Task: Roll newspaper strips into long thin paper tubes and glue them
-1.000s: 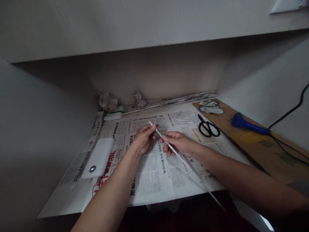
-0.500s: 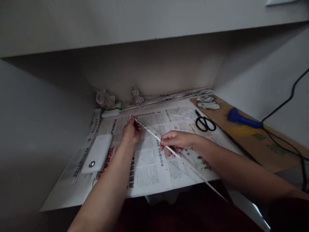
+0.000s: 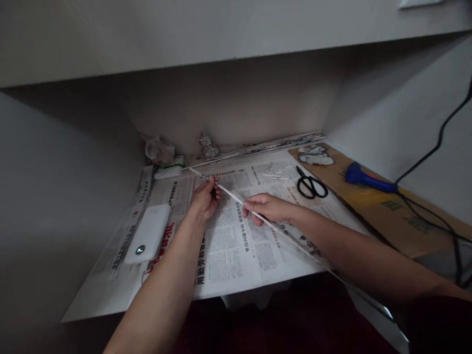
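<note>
A long, thin white rod that looks like rolled paper (image 3: pixel 231 194) slants across the newspaper (image 3: pixel 224 246), from the upper left down past the table's front edge. My left hand (image 3: pixel 206 196) is closed round it near its far end, and a short tip sticks out beyond the fingers. Green marks show on the rod beside those fingers. Farther down, my right hand (image 3: pixel 267 209) pinches the same rod between thumb and fingers. The rod's lower end runs close by my right forearm, and where it stops is hard to see.
Black-handled scissors (image 3: pixel 311 187) and small white paper pieces (image 3: pixel 275 175) lie to the right. A blue corded glue gun (image 3: pixel 370 178) rests on cardboard (image 3: pixel 387 221). Left stands a white power bank (image 3: pixel 148 235). Behind are thin paper rods (image 3: pixel 269 146), a woven figure (image 3: pixel 208 146) and a plastic bag (image 3: pixel 158 150).
My left hand has slid a little down the rod, so more of its far tip shows. My right hand has shifted slightly up and left, still pinching it.
</note>
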{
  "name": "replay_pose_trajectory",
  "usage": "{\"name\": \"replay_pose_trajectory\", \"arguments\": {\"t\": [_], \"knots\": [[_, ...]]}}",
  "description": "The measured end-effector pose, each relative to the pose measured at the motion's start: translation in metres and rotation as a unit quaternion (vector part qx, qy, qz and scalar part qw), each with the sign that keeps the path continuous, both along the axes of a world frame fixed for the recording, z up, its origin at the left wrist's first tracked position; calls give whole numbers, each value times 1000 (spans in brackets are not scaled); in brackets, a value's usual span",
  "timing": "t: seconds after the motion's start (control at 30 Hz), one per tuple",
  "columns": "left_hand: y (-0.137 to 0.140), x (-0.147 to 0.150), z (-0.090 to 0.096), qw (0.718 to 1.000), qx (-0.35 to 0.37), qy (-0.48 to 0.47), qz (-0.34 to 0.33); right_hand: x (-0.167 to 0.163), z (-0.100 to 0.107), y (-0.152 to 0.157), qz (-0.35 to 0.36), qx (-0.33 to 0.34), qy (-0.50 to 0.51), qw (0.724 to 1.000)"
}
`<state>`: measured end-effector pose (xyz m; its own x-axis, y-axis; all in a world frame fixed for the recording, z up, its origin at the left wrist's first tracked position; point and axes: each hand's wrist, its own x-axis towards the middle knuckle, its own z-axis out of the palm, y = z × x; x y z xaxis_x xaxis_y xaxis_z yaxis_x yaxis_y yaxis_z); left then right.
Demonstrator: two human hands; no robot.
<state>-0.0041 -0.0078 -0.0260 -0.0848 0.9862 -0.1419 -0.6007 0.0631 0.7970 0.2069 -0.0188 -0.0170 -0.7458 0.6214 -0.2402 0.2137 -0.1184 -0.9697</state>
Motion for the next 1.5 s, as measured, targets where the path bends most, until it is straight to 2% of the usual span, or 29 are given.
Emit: {"name": "replay_pose_trajectory", "arguments": {"t": [0.13, 0.2, 0.3, 0.37, 0.43, 0.57, 0.63, 0.7, 0.77, 0.9, 0.97, 1.03, 1.17, 1.23, 1.3, 1.43, 1.5], "knots": [[-2, 2, 3, 1000, 8, -27, 3, -5, -3, -5, -25, -50, 43, 998], [-7, 8, 5, 999, 14, -13, -50, -8, -5, -6, -46, -59, 62, 995], [-16, 19, 6, 984, 18, 54, -169, -12, -8, -8, -80, -17, 77, 994], [-18, 22, 5, 978, 21, 87, -188, -14, -10, -8, -95, 6, 84, 992], [-17, 22, 3, 983, 24, 94, -156, -15, -10, -8, -99, -12, 91, 991], [-10, 15, 2, 996, 21, 69, -50, -15, -9, -10, -80, -89, 100, 988], [-7, 13, 2, 999, 23, 46, -2, -15, -8, -12, -74, -103, 99, 987], [-6, 12, 3, 999, 29, 25, 17, -15, -7, -14, -66, -111, 99, 987], [-6, 12, 4, 999, 28, 16, 15, -15, -7, -16, -56, -96, 94, 989], [-6, 10, 7, 999, 7, 8, 40, -15, -7, -16, -50, 8, 39, 998], [-6, 9, 7, 999, 15, 2, 45, -15, -8, -16, -56, 36, 17, 998], [-8, 11, 6, 1000, 25, 10, 2, -16, -8, -16, -78, 63, 2, 995], [-14, 19, -2, 978, 16, 93, -184, -16, -7, -16, -125, 146, -38, 981], [-15, 23, -6, 967, 14, 124, -220, -16, -7, -15, -134, 173, -51, 975], [-15, 24, -8, 969, 11, 130, -212, -15, -6, -14, -127, 154, -47, 979], [-14, 21, -5, 972, 14, 103, -209, -13, -2, -11, -97, -7, 18, 995], [-13, 18, -2, 981, 9, 75, -181, -12, -1, -11, -103, -25, 32, 994]]}}
